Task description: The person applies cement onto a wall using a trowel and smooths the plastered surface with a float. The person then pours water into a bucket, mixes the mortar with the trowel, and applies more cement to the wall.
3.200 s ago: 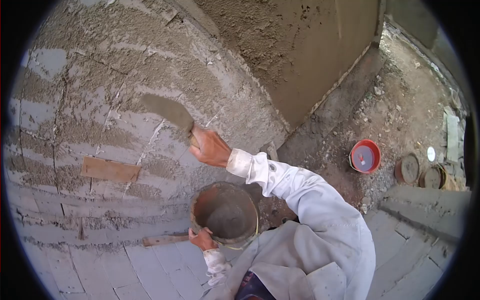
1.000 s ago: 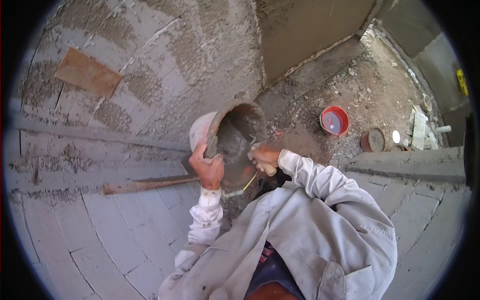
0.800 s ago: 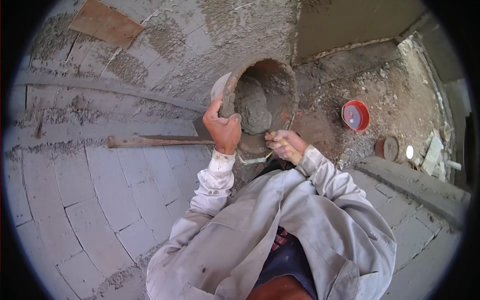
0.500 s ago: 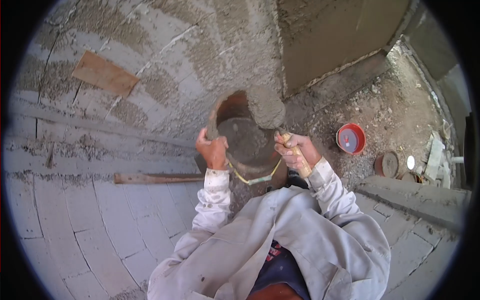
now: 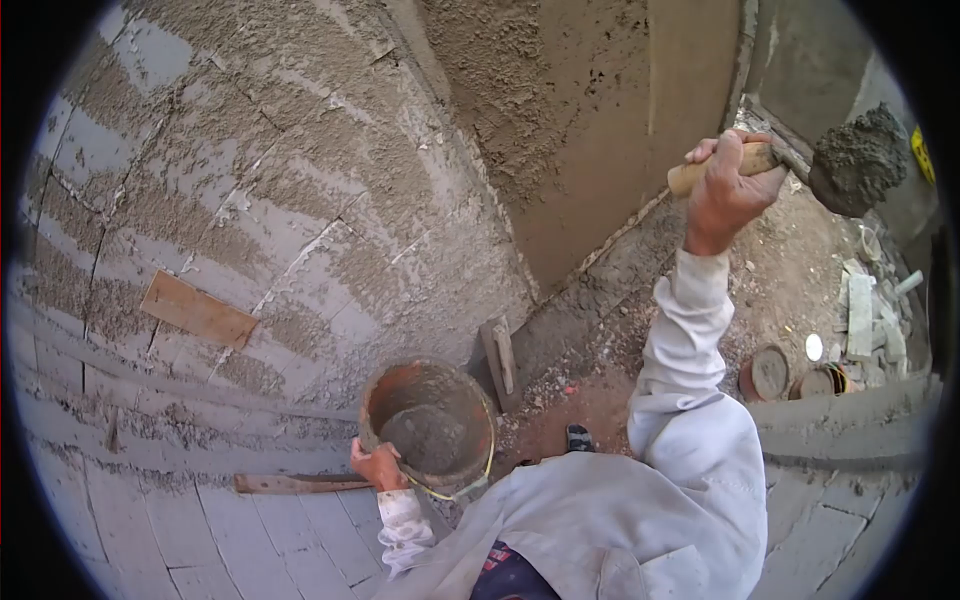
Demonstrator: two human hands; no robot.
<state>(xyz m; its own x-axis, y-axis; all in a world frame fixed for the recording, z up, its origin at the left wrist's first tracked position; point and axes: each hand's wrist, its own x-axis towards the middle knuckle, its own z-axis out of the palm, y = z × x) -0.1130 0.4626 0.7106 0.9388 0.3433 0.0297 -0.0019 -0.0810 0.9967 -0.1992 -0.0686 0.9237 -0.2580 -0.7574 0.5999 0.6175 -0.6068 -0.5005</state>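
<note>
My left hand [image 5: 380,466] grips the rim of a mortar-caked bucket [image 5: 483,425] at the lower middle, fingers closed over its edge. Grey mortar [image 5: 428,438] lies inside it, and a yellowish handle hangs down at the front. Far up to the right, my right hand [image 5: 733,190] is wrapped around the wooden handle of a trowel [image 5: 688,180]. A thick heap of wet mortar [image 5: 860,165] covers the trowel's blade, hiding most of it. Just right of the bucket, a wooden float [image 5: 500,360] stands tilted against the wall's foot.
A partly plastered wall [image 5: 590,160] rises ahead, joining a block wall with patchy mortar on the left. A thin board [image 5: 200,308] and a wood strip [image 5: 300,483] are at left. Mortar-stained buckets [image 5: 770,372] and pale slabs [image 5: 860,315] stand at right. A sandalled foot [image 5: 578,437] shows below.
My right hand has lifted the loaded trowel from the bucket up and far right. The bucket, still held by my left hand, appears lower in view. The float is now visible; the red bucket is not.
</note>
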